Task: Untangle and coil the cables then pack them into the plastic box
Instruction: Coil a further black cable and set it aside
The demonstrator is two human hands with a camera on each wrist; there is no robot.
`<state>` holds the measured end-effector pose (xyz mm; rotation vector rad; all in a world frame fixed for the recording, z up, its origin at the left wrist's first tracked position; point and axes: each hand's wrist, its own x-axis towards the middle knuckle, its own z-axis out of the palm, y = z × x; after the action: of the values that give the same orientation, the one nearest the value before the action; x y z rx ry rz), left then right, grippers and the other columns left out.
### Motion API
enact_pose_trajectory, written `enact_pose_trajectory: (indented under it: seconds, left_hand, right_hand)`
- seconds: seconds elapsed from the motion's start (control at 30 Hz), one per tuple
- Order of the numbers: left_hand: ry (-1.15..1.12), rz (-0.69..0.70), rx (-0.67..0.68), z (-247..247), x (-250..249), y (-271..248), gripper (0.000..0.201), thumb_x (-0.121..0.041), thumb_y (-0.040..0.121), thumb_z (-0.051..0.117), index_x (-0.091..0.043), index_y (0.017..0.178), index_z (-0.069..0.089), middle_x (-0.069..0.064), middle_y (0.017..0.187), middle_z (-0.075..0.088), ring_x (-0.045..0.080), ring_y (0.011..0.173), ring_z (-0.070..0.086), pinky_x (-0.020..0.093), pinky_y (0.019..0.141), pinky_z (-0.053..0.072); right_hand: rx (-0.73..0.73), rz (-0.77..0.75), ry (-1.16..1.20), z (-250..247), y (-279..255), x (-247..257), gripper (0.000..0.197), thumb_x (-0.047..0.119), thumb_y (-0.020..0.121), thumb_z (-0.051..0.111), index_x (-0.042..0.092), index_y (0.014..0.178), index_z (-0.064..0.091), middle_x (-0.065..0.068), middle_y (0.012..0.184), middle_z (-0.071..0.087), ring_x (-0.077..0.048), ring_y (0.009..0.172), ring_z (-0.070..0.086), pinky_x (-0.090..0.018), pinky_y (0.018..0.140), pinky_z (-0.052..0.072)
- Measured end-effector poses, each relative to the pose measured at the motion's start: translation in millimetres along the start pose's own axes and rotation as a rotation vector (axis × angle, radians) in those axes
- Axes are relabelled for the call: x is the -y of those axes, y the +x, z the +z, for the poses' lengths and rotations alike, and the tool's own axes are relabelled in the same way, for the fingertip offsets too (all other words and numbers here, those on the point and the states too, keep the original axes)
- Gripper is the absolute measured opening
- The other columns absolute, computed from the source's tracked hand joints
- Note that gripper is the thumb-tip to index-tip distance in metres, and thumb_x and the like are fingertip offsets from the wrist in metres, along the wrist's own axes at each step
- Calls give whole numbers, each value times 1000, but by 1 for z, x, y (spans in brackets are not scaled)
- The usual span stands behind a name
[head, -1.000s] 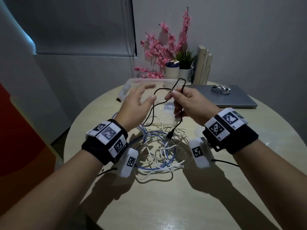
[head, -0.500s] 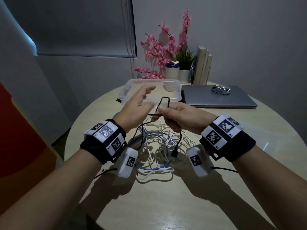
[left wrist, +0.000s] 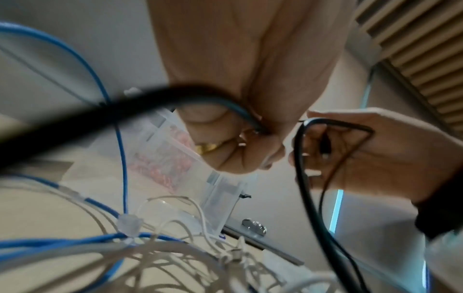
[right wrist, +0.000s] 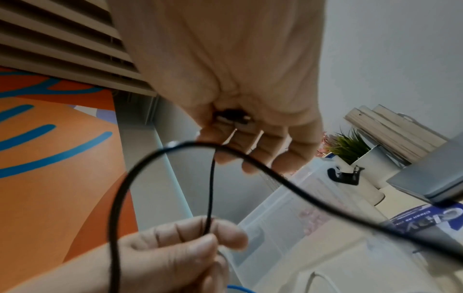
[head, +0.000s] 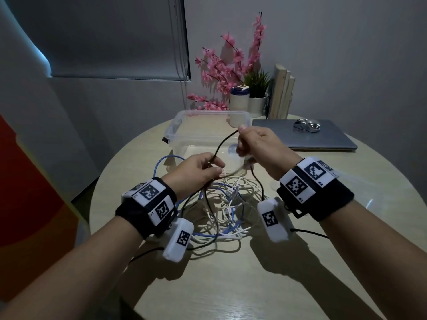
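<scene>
At the centre of the head view, the left hand (head: 198, 168) pinches the thin black cable (head: 223, 142) and the right hand (head: 256, 144) pinches its end, seemingly the plug. Its lower part hangs into the white and blue cable tangle (head: 227, 204) on the round beige desk (head: 231, 285), before the clear plastic box (head: 178, 125); pulling may drag the pile.

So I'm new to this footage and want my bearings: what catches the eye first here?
Both hands, raised over the round table, hold one black cable: the left hand pinches it low, the right hand grips it higher. Under them lies a tangle of blue and white cables, with the open, seemingly empty plastic box just behind.
</scene>
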<state>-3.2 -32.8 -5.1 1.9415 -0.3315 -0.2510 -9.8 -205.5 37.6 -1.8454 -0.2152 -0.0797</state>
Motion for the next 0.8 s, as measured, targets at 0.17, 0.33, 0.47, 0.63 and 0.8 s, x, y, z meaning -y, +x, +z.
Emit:
enact_pose_trajectory:
  seconds: [0.17, 0.33, 0.47, 0.63, 0.8]
  left_hand:
    - [348, 77, 56, 5, -2, -3, 20, -21, 99, 48, -13, 113, 59, -4, 67, 57, -3, 43, 45, 12, 47, 36]
    - [436, 142, 271, 10, -9, -13, 16, -23, 100, 46, -26, 99, 62, 3, 79, 67, 0, 52, 49, 16, 57, 39]
    - [336, 277, 117, 5, -15, -11, 15, -23, 96, 54, -24, 88, 67, -15, 60, 56, 1, 53, 44, 20, 57, 36]
    - [277, 433, -272, -5, -27, 0, 12, -20, 93, 59, -19, 85, 68, 6, 77, 68, 22, 72, 58, 32, 65, 45]
    - [185, 397, -442, -16, -28, 11, 13, -26, 90, 64, -27, 77, 65, 5, 67, 57, 9, 58, 44, 25, 58, 39]
  right_hand:
    - [-25, 47, 485, 1, 0, 8, 34, 19, 103, 34, 3, 86, 59, -7, 68, 61, -16, 61, 58, -26, 59, 43]
    - [-149, 19, 613, 0, 7, 5, 27, 13, 102, 37, 7, 91, 62, -13, 98, 62, -23, 102, 58, -33, 91, 50]
    - [-160, -66, -54, -6, 9, -10, 24, 17, 99, 44, 17, 91, 67, -8, 111, 64, -16, 102, 55, -33, 91, 43]
    - [114, -11, -158, 5, 0, -10, 30, 19, 101, 39, 9, 85, 62, 0, 59, 60, -18, 60, 56, -32, 64, 42]
    - [225, 30, 123, 7, -10, 1, 42, 31, 102, 36, 7, 72, 54, 11, 42, 33, -9, 43, 27, -23, 49, 26]
